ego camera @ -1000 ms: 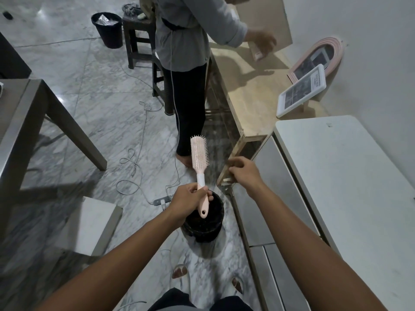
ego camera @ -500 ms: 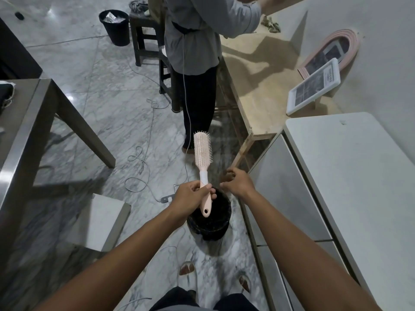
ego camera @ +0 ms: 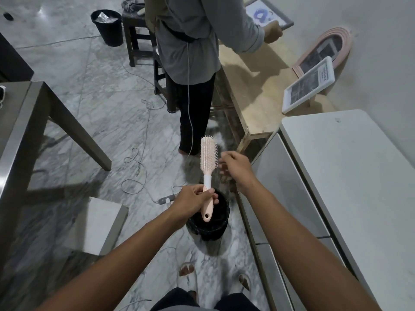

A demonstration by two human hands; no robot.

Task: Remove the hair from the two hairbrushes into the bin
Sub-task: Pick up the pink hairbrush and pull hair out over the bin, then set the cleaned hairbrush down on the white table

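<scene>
Pink hairbrush (ego camera: 208,157) upright over black bin (ego camera: 210,223), long axis vertical, handle clenched in left hand (ego camera: 195,199). Right hand (ego camera: 235,168) just right of bristles, fingers (ego camera: 224,157) loosely spread, empty, nearer for plucking.

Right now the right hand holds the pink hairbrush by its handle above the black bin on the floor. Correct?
Not quite: in the head view the left hand grips the pink hairbrush by its handle above the black bin; the right hand is open beside the bristles.
</scene>
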